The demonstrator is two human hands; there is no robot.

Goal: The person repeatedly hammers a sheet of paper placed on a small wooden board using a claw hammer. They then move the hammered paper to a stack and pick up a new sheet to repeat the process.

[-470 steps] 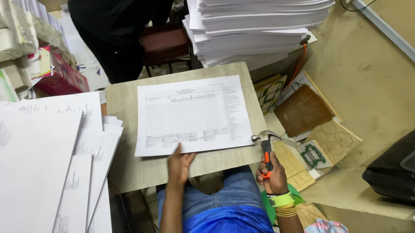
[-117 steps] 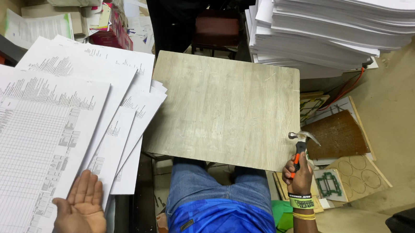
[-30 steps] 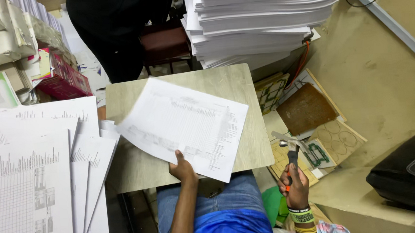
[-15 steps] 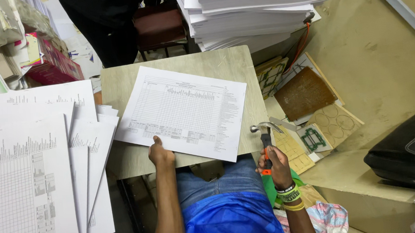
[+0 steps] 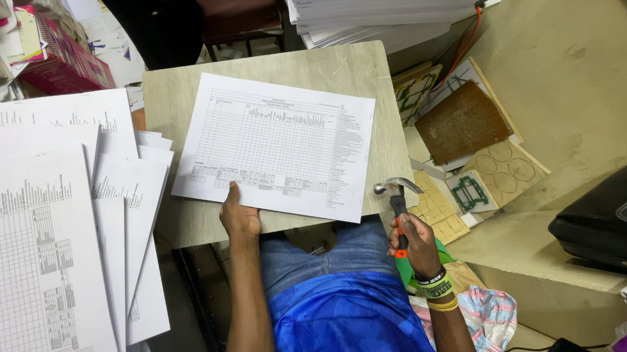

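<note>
A printed sheet with a ruled table lies tilted on a small light wooden board that rests over my lap. My left hand presses flat on the sheet's near edge, fingers on the paper. My right hand is closed around the orange and black handle of a claw hammer, held upright just off the board's right near corner. The steel hammer head hangs beside the board edge, not touching the sheet.
Fanned piles of printed sheets fill the left side. A tall paper stack stands behind the board. Cardboard and wooden pieces lie on the floor at right, a black bag further right. A person in dark clothes stands at the back.
The sheet has slid further onto the board and turned a little straighter, with my left hand moving along its near edge. My hammer hand stays at the right near corner.
</note>
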